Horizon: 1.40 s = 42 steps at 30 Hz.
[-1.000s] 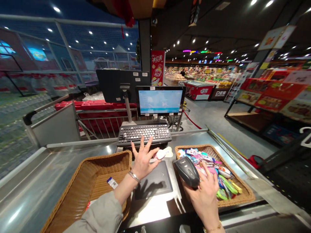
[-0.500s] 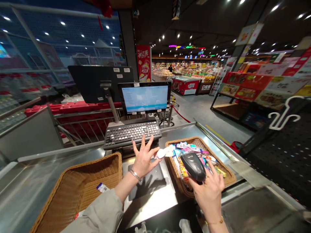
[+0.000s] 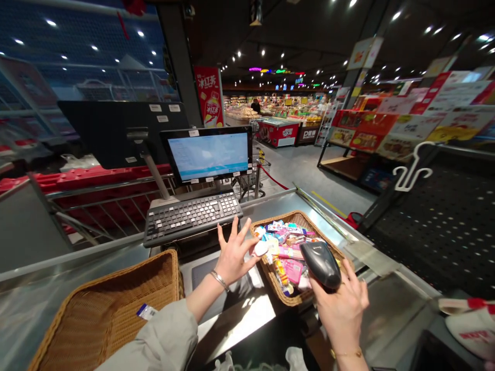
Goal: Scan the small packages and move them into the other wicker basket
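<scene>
Between thumb and forefinger, my left hand pinches a small white item whose kind I cannot make out; the other fingers are spread. It is over the near left rim of a wicker basket filled with colourful small packages, a pink one among them. My right hand grips a black handheld barcode scanner above the basket's right side. Its handle is mostly hidden by the palm. A second wicker basket on the left holds a small blue-and-white packet.
A black keyboard stands behind my left hand, below a lit monitor. Another dark screen shows its back. Metal counter edges run right of the full basket, and a white hook hangs on a black perforated panel.
The view has turned to the right. My left hand has brought the white item over the basket's rim. The scanner has shifted slightly toward the basket's right side, uncovering more packages.
</scene>
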Each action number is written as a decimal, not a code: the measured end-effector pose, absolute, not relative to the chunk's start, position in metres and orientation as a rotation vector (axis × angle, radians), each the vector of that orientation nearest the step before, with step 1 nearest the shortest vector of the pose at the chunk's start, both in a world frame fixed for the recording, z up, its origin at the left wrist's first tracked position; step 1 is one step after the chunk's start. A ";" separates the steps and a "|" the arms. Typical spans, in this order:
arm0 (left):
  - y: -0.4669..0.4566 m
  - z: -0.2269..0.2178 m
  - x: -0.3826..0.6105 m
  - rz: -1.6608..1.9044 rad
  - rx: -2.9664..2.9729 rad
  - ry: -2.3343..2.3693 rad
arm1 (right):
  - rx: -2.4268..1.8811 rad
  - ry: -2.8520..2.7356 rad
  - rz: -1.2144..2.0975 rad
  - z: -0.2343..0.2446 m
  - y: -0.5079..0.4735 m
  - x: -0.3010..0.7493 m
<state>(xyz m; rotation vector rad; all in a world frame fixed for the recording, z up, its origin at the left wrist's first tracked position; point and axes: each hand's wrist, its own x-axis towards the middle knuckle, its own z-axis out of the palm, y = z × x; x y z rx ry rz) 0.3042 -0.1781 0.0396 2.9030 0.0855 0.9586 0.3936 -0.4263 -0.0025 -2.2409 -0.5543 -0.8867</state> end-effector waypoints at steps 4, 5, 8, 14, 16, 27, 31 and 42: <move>-0.184 0.036 0.315 0.908 2.905 0.022 | -2.254 -0.494 -0.901 -0.001 -0.433 0.393; -0.185 0.035 0.317 0.898 2.905 0.006 | -2.257 -0.472 -0.893 -0.001 -0.435 0.393; -0.189 0.033 0.325 0.863 2.903 -0.035 | -2.263 -0.414 -0.866 0.001 -0.440 0.392; -0.197 0.033 0.346 0.813 2.878 -0.127 | -2.279 -0.367 -0.883 0.001 -0.452 0.395; -0.204 0.031 0.359 0.801 2.872 -0.160 | -2.277 -0.357 -0.876 0.001 -0.453 0.395; -0.216 0.023 0.382 0.697 2.870 -0.039 | -2.288 -0.436 -0.861 -0.001 -0.447 0.398; -0.201 0.033 0.358 0.694 2.881 0.072 | -2.249 -0.527 -0.861 -0.001 -0.433 0.398; -0.166 0.046 0.280 0.762 2.934 0.396 | -2.124 -0.755 -0.681 0.006 -0.372 0.383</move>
